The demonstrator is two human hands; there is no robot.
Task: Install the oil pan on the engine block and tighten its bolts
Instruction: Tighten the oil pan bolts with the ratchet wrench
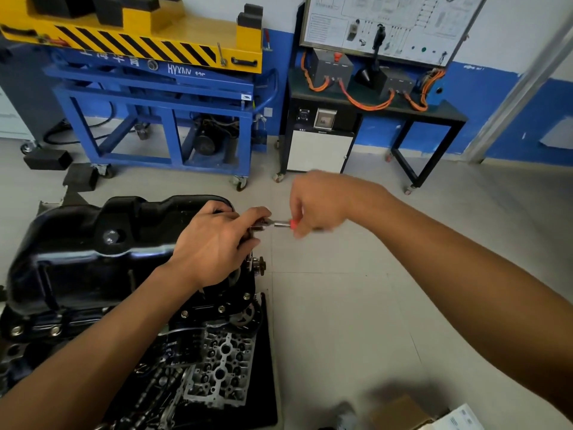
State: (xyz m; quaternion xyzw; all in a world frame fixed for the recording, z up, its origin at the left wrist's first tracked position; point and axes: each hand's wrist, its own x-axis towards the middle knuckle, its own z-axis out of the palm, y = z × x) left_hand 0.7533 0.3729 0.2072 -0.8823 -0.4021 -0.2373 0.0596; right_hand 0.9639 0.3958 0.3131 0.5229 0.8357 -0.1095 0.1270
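Observation:
A glossy black oil pan (93,243) sits on top of the dark engine block (217,302) on the floor at lower left. Silver bolts (55,330) show along the pan's near flange. My left hand (214,246) lies over the pan's far right corner, its fingers curled round the head of a small ratchet wrench (280,224). My right hand (316,203), slightly blurred, grips the wrench's red-tipped handle just right of the pan. The bolt under the wrench head is hidden by my left hand.
A cylinder head (223,367) and loose engine parts lie on a black mat (266,398) below the block. Behind stand a blue lift cart (161,113) with a yellow top and a black training bench (372,119). A cardboard box (400,411) sits at bottom right.

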